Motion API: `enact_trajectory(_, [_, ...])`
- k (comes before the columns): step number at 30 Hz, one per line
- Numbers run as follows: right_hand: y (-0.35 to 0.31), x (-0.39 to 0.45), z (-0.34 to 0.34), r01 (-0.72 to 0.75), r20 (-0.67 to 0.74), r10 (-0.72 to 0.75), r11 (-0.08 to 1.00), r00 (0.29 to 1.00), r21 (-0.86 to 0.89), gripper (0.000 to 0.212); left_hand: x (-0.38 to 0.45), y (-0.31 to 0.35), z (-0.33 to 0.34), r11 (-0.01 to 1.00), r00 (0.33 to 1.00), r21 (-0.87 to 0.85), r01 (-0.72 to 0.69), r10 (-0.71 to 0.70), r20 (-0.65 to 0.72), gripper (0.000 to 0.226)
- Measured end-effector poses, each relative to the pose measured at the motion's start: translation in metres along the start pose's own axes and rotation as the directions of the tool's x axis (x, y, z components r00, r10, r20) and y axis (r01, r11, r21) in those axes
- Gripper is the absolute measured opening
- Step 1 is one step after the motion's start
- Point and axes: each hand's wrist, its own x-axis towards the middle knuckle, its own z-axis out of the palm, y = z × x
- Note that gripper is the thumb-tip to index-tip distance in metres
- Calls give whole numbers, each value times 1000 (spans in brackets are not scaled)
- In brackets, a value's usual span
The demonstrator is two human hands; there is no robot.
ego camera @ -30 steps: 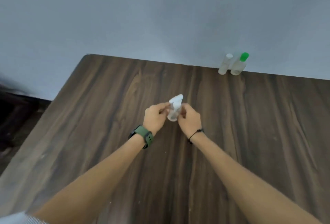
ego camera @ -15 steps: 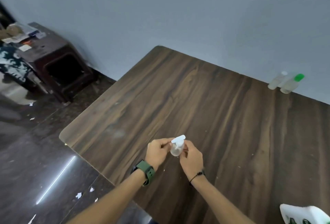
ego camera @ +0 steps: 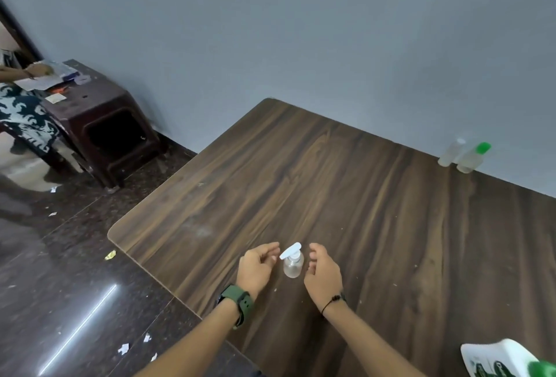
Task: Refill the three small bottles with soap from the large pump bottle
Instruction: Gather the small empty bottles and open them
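With my left hand (ego camera: 259,265) and right hand (ego camera: 323,270) loosely open and empty beside the small pump-top bottle (ego camera: 292,261) standing between them, I judge it done; next, reach for the two bottles (ego camera: 463,155) at two o'clock.

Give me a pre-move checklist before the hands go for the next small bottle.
1. Small pump-top bottle set down upright on the table: ok.
2. Left hand free, fingers loosely curled beside that bottle, touching nothing: ok.
3. Right hand free, apart from the bottle: ok.
4. White-capped bottle and green-capped bottle upright at the far edge by the wall: ok.
5. Their caps off for filling: not ok, both are capped.
6. Soap level in any of the three: cannot tell.
7. Large white container at the lower right is the pump bottle: cannot tell, it is cut off by the frame.
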Motion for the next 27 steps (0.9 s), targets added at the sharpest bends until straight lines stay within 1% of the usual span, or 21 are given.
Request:
enact_trajectory(2, [1,9,-18,1,-29,-1,1000,1000,8,53,7,2,-9,1000,1000,-25,8,-8,-18,32])
enact_trajectory(5, [1,34,-58,2,-121,-3,1000,993,-5,53,26,16,-25,998,997,-65,0,-6,-82,32])
enact_trajectory(8, [4,58,-111,-22,-204,13,999,979,-40,50,46,52,-33,995,991,-46,-83,78,-110,32])
enact_trajectory(11, [13,74,-166,-15,-225,-17,990,974,-137,47,68,90,-24,979,977,-27,-200,198,-74,30])
enact_trajectory(13, [20,84,-202,-13,-223,-35,977,974,-213,46,84,118,-6,964,964,3,-264,264,-17,30])
enact_trajectory(14, [23,90,-218,-26,-235,-26,976,972,-216,45,92,132,6,956,956,21,-292,292,13,30])
enact_trajectory(16, [30,99,-247,-70,-271,25,985,962,-158,43,102,158,34,945,944,33,-324,321,76,30])
enact_trajectory(19, [44,111,-278,-134,-338,137,990,931,35,40,109,188,89,931,916,35,-364,351,193,29])
enact_trajectory(21, [57,119,-293,-166,-368,204,977,907,133,40,111,203,128,927,893,24,-375,354,278,29])
enact_trajectory(24, [82,133,-308,-215,-374,283,953,883,214,43,114,224,182,928,860,13,-371,339,382,31])
enact_trajectory(27, [104,153,-314,-256,-335,350,921,875,293,49,129,241,229,930,837,-3,-367,332,435,34])
